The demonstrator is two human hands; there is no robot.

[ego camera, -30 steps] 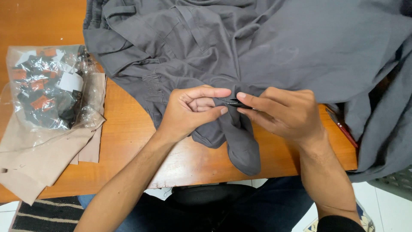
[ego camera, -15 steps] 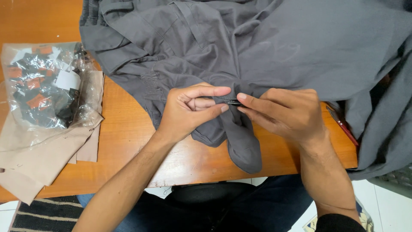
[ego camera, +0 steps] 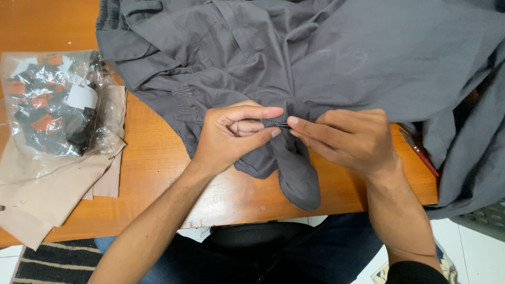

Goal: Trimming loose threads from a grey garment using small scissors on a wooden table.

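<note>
Grey garment (ego camera: 315,58) pinched by both hands — clear bag (ego camera: 58,105) holds orange-black tags.

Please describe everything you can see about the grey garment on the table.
The grey garment is a large, crumpled piece of matte woven cloth. It covers the upper part of the wooden table and falls over its right edge. A flap pocket and a gathered elastic section show at the left. A narrow part hangs over the near edge. The left hand and right hand pinch a small fold between their fingers.

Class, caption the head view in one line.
Both hands pinch a fold of grey garment over a wooden table.
</note>
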